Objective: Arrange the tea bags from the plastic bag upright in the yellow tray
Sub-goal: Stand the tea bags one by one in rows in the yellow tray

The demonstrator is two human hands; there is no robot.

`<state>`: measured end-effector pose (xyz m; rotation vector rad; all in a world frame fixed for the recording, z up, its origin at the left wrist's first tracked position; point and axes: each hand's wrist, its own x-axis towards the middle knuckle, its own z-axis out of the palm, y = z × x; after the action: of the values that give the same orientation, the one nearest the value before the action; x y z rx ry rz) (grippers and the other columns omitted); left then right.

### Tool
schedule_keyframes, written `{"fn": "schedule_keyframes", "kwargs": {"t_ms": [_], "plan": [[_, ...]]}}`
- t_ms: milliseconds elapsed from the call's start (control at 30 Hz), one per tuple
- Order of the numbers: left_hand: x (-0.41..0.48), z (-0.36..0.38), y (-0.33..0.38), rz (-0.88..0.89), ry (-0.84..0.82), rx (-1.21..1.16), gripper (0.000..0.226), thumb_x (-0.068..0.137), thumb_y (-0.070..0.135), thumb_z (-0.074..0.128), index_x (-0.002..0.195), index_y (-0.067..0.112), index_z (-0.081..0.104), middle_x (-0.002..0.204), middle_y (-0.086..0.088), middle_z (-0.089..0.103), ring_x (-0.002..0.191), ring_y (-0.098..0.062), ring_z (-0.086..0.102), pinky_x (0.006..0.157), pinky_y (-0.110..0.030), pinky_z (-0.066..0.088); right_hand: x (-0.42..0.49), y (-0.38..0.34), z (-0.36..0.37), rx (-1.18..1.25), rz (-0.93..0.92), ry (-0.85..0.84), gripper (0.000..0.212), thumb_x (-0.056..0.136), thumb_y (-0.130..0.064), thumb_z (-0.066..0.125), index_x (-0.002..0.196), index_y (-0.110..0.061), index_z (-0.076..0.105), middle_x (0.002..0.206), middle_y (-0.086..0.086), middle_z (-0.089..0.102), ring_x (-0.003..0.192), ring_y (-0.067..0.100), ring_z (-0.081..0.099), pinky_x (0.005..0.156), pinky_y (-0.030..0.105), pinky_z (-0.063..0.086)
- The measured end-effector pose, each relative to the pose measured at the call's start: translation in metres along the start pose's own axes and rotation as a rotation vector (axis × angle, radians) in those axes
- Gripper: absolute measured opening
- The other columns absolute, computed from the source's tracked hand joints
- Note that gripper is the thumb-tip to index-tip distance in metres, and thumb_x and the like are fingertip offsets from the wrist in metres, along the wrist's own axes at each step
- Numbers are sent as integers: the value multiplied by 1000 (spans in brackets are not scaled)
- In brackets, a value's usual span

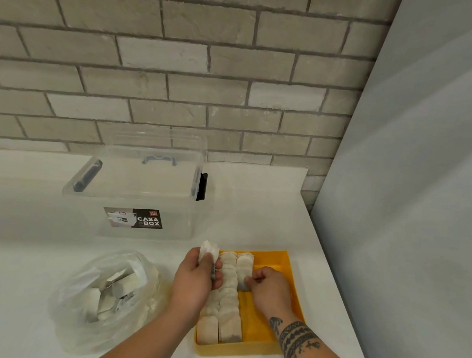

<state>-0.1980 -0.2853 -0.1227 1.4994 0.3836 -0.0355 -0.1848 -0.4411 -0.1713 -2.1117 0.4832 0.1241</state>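
Note:
A yellow tray (280,261) lies on the white counter, holding rows of upright tea bags (229,295) along its left side. My left hand (195,280) hovers over the tray's left edge and grips a few white tea bags (209,249). My right hand (268,285) is inside the tray and pinches the nearest bag of the short third row (244,266). A clear plastic bag (103,296) with several more tea bags lies to the left of the tray.
A clear storage box (139,191) with dark latches and a "CASA BOX" label stands behind the bag, against the brick wall. A pale grey panel (417,199) rises at the counter's right edge.

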Motion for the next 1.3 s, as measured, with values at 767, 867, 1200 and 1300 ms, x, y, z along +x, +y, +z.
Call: {"fn": "schedule_keyframes", "kwargs": {"t_ms": [767,867,1200,1300], "plan": [[-20,11,16,143,-93,-25,10,100,16,62,108,12,67,82,-6,74,73,-18,68,66,-33,62,-32,-59,-40,245,-311,-69,21,93,-37,68,110,-24,70,101,-16,68,94,-5,62,78,10,47],[-26,15,23,163,-134,-32,13,98,17,66,111,14,66,87,-13,75,75,-22,71,65,-33,62,-36,-71,-45,271,-328,-92,14,95,-31,65,98,-19,73,90,-11,71,79,-3,64,62,8,45],[-30,17,29,221,-131,38,5,96,18,69,101,17,68,80,-8,74,65,-15,67,60,-30,59,-34,-77,-71,106,-428,-12,12,94,-36,67,92,-25,73,81,-11,70,76,4,64,63,15,44],[-28,22,31,235,-98,3,6,95,19,70,100,15,69,73,-5,74,66,-15,67,60,-29,59,-35,-75,-72,163,-405,-21,18,89,-42,71,99,-27,73,88,-14,72,82,-1,67,69,14,50]]}}
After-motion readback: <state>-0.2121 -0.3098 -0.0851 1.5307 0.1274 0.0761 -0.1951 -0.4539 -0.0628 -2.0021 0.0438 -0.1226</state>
